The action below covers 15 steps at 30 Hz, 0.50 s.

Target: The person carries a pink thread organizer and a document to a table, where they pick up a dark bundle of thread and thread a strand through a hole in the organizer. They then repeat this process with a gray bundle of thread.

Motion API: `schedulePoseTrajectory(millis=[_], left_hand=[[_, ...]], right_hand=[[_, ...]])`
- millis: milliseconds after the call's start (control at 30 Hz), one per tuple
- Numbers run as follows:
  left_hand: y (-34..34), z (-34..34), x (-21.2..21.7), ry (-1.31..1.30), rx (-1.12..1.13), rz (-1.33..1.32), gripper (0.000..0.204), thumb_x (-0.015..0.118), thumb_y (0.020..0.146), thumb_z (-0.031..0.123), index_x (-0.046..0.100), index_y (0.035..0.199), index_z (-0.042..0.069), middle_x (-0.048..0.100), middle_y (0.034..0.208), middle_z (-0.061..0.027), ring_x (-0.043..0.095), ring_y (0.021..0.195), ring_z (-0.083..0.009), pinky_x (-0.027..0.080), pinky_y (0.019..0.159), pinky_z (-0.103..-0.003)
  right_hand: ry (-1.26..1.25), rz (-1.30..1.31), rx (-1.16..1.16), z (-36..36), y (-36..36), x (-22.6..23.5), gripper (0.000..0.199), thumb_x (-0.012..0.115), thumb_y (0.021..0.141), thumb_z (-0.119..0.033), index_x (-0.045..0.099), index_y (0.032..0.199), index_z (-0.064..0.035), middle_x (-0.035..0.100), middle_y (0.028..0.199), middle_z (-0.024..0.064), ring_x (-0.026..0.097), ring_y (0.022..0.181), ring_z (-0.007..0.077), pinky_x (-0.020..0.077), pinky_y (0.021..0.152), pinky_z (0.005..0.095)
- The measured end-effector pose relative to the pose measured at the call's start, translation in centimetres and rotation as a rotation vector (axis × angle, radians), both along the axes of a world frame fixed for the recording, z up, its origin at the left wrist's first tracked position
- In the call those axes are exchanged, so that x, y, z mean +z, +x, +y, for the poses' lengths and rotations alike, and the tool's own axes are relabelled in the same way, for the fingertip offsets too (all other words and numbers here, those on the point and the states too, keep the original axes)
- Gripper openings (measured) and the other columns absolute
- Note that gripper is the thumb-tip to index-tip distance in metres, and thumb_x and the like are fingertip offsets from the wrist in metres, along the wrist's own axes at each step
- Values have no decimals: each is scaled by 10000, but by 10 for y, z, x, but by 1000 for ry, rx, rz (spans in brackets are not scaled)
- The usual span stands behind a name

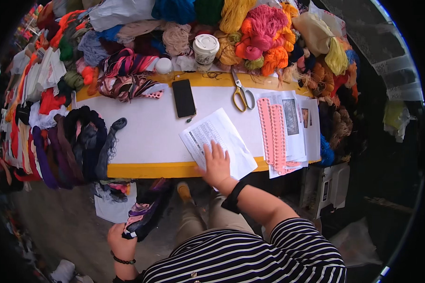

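Note:
My right hand [217,166] lies with its fingers spread on a white printed sheet [224,128], which sits askew at the table's front edge. Below the edge on the left, my left hand [122,238] is closed around a bundle of yarn [151,212] in black, purple and pink. Beyond the sheet lies a black phone [183,98]. Scissors [242,93] with yellow and grey handles rest to its right. Pink strips with punched holes [272,134] lie on more printed papers [295,141] at the right.
Heaps of coloured yarn [264,28] line the back of the table [141,170]. Dark hanks [82,141] hang over its left end. A lidded paper cup [205,49] stands at the back. A white bag [114,205] is under the front edge, a grey metal box [326,188] at the lower right.

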<state>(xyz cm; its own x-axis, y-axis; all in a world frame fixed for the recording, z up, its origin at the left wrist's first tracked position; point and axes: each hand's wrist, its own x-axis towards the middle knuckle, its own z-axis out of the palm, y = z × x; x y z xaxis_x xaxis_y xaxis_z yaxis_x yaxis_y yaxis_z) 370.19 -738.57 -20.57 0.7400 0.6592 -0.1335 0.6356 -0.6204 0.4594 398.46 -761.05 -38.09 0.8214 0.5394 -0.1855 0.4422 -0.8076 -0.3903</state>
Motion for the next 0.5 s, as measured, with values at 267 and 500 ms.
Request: schedulePoseTrajectory(millis=[267,500], left_hand=[[1,-4,-10,-16,-56,-12,265,699,624,16,650,883,-17,604,776,-134,595,730,-293,463,687,-343],[8,-11,-9,-42,-29,-34,244,720,628,58,640,851,0,612,786,-162,596,762,-366,467,706,-404]], right_hand=[[-157,6,139,-38,-46,-45,781,589,835,-105,265,1546,-119,205,1618,139,164,1505,343,126,1157,650],[363,456,-26,-81,10,-36,399,567,855,-66,631,1249,-77,651,1197,198,606,1141,362,465,989,429]])
